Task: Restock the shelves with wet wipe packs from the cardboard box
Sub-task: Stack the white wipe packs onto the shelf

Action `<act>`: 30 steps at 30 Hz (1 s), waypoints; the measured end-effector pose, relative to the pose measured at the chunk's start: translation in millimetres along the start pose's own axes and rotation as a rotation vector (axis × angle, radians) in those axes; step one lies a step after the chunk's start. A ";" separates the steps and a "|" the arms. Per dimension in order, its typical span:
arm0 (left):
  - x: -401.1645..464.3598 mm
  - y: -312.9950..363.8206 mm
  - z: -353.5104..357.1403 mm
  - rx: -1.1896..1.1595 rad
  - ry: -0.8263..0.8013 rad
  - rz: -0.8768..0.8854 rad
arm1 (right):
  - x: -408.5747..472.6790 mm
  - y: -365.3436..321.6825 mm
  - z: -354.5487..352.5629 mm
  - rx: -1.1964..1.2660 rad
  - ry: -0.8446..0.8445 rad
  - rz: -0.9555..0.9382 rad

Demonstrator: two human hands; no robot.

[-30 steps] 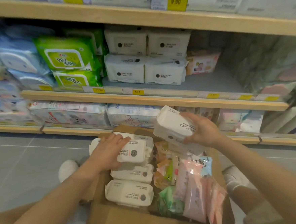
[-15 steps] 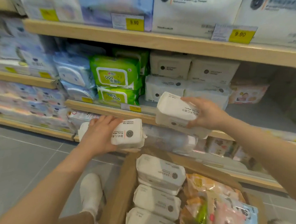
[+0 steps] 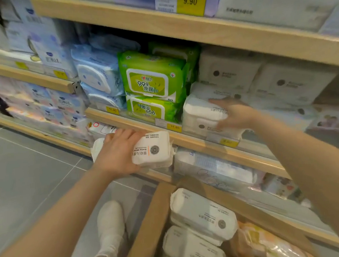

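Now: right hand [image 3: 234, 113] grips white pack [image 3: 201, 114] at middle shelf [image 3: 144, 128] edge, beside green packs [image 3: 153, 83] | left hand [image 3: 118, 152] grips second pack [image 3: 152, 149] below shelf lip | box [image 3: 149, 228]: three white packs [image 3: 203, 216] stacked left, orange pouches [image 3: 259, 242] right.

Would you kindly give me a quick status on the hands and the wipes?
Right hand setting white pack on shelf beside green packs. Left hand holds second pack below shelf edge. Nothing blocking the slot.
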State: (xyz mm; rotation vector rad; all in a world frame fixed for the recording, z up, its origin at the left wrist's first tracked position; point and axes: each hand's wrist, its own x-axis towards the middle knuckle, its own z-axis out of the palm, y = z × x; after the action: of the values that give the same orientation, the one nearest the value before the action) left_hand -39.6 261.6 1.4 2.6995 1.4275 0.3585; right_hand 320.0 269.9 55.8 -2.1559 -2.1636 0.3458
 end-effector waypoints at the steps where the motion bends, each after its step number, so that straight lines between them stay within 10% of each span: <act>1: -0.3 1.0 0.1 -0.004 0.001 -0.002 | -1.7 2.6 6.5 -0.011 0.037 -0.003; 11: -0.5 17.1 5.1 0.018 -0.040 0.073 | -5.9 3.0 21.9 -0.143 0.040 0.062; 22: -31.4 111.1 8.0 -0.102 -0.187 0.205 | -181.5 -73.0 70.0 0.541 -0.056 -0.147; 30: -55.0 194.4 -11.1 -0.255 -0.264 0.258 | -262.1 -45.1 59.4 0.759 0.187 0.111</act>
State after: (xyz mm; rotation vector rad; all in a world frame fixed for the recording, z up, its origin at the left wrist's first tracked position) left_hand 84.7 105.6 35.1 2.6027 0.9022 0.1732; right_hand 267.7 3.2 36.2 -1.7701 -1.4688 0.7827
